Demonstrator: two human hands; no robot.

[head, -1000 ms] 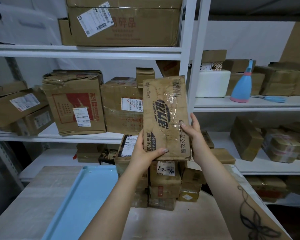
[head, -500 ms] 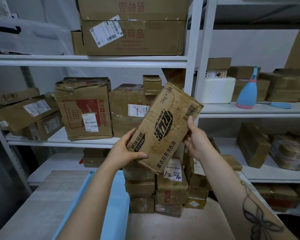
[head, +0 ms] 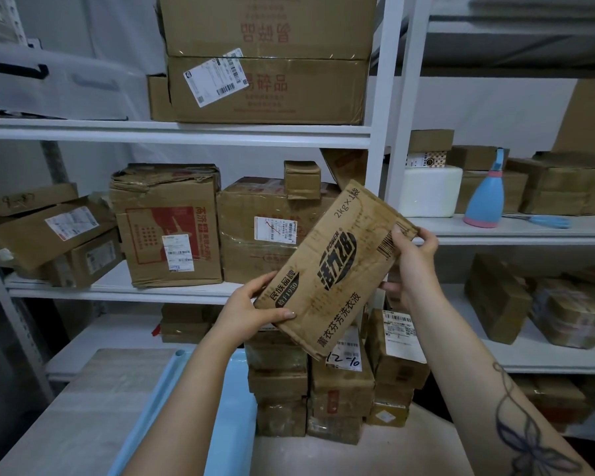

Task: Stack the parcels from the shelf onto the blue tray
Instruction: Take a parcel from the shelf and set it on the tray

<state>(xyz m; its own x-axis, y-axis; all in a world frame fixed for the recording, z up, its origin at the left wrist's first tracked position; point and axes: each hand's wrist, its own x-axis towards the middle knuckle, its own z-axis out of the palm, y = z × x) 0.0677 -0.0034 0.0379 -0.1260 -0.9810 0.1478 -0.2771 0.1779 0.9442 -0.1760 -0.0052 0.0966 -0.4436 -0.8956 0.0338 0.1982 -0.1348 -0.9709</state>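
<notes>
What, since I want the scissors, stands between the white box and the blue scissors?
A blue bottle with a pink base stands upright between the white box and the scissors, seen in the head view.

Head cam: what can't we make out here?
Head view only:
Blue tray: near end cut by bottom edge; left forearm and stacked parcels cover much.
Stacked parcels: tops hidden by held parcel.
Held parcel: far face turned away.
Shelf box label: print too small.
</notes>
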